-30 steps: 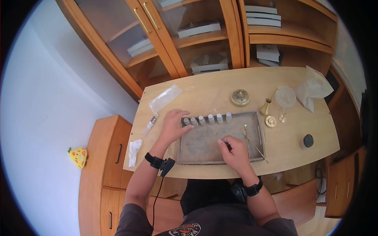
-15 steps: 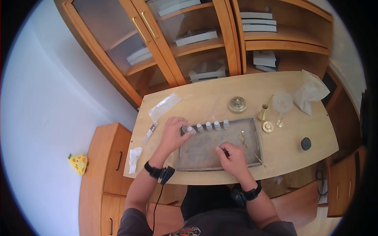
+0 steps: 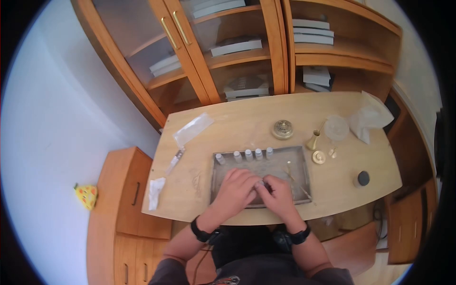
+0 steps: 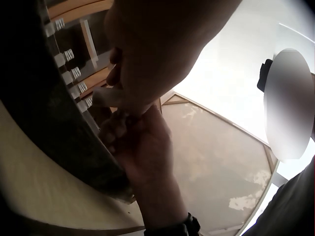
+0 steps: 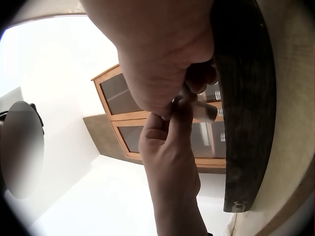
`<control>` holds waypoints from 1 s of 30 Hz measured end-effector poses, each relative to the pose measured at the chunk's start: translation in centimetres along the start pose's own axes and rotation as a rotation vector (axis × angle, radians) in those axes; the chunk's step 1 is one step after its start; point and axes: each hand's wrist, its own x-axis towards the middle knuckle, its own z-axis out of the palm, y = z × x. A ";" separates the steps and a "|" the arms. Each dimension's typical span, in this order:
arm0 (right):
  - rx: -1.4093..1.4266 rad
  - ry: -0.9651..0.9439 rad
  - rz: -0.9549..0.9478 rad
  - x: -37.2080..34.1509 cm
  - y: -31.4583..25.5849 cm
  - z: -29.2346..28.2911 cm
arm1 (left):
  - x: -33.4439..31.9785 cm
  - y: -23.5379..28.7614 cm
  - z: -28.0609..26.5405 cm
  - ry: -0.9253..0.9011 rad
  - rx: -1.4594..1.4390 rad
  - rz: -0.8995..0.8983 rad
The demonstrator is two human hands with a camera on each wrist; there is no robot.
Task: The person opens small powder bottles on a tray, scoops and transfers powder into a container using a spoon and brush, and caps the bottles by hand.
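Observation:
My left hand (image 3: 236, 191) is over the near part of the shallow grey tray (image 3: 280, 166), fingers curled round a small bottle (image 4: 104, 97). The pale body of the bottle juts out from between the fingers in both wrist views. My right hand (image 3: 279, 194) meets it there, thumb and forefinger pinching at the bottle's end, which the fingers mostly hide. Along the tray's far side stand several like bottles (image 3: 248, 155) with pale caps, one (image 3: 219, 159) apart at the left corner. Thin brass-coloured tools (image 3: 291, 172) lie at the tray's right end.
Beyond the tray sits a pierced brass burner (image 3: 283, 129). To the right are a brass vase (image 3: 313, 141), a round brass piece (image 3: 318, 157), a white bag (image 3: 370, 116) and a dark-lidded jar (image 3: 362, 178). A clear bag (image 3: 194, 129) and crumpled tissue (image 3: 156, 192) lie left.
My left hand has taken one bottle from the row's left end and brought it toward me and rightward to the right hand. A gap shows in the row.

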 end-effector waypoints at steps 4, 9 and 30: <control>0.136 0.121 0.092 0.2 -0.1 0.2 | -0.5 -1.5 0.6 0.058 -0.038 -0.087; 0.040 0.089 0.161 0.3 -0.2 -0.2 | -1.4 -1.5 1.4 0.107 -0.119 -0.168; 0.189 0.016 0.094 0.2 0.0 0.4 | -2.3 -0.9 1.6 0.200 -0.432 -0.386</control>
